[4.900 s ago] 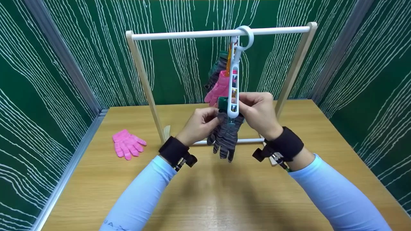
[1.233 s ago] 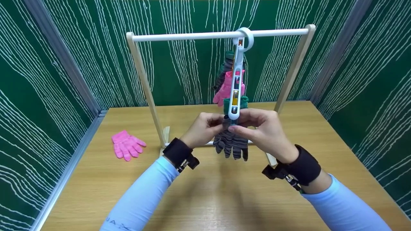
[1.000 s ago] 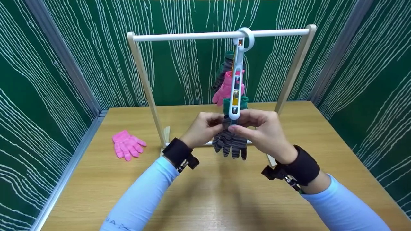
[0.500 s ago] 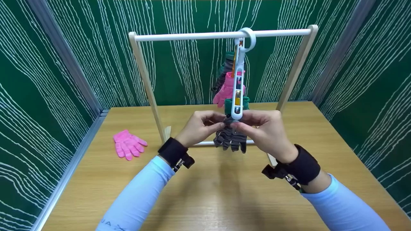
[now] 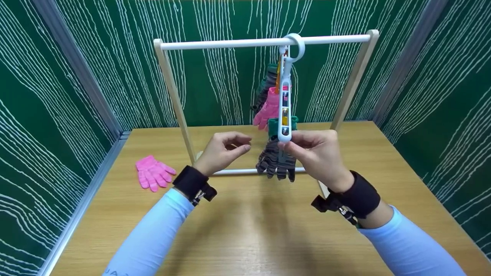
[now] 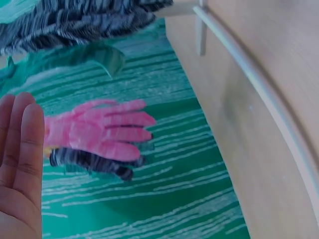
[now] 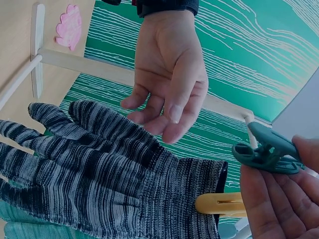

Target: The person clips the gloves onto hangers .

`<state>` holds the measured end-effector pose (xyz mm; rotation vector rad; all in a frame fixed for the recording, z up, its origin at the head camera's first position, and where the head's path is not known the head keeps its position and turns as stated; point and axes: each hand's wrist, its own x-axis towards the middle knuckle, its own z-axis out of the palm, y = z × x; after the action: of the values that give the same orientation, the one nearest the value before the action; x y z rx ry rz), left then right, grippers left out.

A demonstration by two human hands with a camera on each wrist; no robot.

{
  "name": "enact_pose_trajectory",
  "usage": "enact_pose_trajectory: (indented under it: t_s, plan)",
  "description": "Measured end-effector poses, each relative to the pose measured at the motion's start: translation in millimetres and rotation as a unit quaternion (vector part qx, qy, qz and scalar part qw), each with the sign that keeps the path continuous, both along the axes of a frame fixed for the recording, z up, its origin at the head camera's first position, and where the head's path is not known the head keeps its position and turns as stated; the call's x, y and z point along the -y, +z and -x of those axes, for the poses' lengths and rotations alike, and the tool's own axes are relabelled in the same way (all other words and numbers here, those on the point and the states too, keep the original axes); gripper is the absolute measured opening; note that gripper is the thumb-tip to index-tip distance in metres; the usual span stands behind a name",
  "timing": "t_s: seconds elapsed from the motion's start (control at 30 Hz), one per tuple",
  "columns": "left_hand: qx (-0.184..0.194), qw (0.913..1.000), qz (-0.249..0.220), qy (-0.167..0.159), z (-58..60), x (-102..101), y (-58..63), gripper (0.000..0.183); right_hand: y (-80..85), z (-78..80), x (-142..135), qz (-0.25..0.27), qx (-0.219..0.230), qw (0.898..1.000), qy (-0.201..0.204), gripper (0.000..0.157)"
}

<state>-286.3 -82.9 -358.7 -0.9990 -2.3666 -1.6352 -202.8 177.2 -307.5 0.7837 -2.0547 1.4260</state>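
Observation:
My right hand (image 5: 318, 155) is at the near end of the pale hanger (image 5: 284, 99); in the right wrist view it pinches a green clothespin (image 7: 269, 154) between thumb and fingers. The clothespin stands apart from the cuff of a grey-black striped glove (image 7: 109, 179), which a yellow clothespin (image 7: 219, 203) grips. That glove (image 5: 268, 157) hangs fingers down below the hanger. My left hand (image 5: 224, 151) is off to its left, fingers loosely bent, holding nothing. Green fabric (image 5: 293, 123) shows by the hanger's near end, partly hidden.
The hanger hooks over the white rod (image 5: 230, 43) of a wooden rack (image 5: 172, 92). Farther back hang a pink glove (image 5: 268, 107) and another striped glove (image 5: 264, 90). A loose pink glove (image 5: 153, 172) lies on the table (image 5: 245, 237) at left.
My left hand has let go of the striped glove and moved left. My right hand has stayed by the hanger's near end over the last second, after being higher earlier.

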Motion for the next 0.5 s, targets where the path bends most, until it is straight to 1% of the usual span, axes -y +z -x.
enact_pose_trajectory:
  t_s: [0.2,0.5]
  plan:
    - [-0.008,0.9993,-0.005,0.035,2.3,21,-6.9,0.022,-1.2,4.1,0,0.01,-0.025,1.0,0.006,0.012]
    - [0.022,0.997,0.004,0.073,3.6,50,-18.0,0.023,-3.6,5.8,-2,0.022,-0.025,0.999,0.011,0.012]
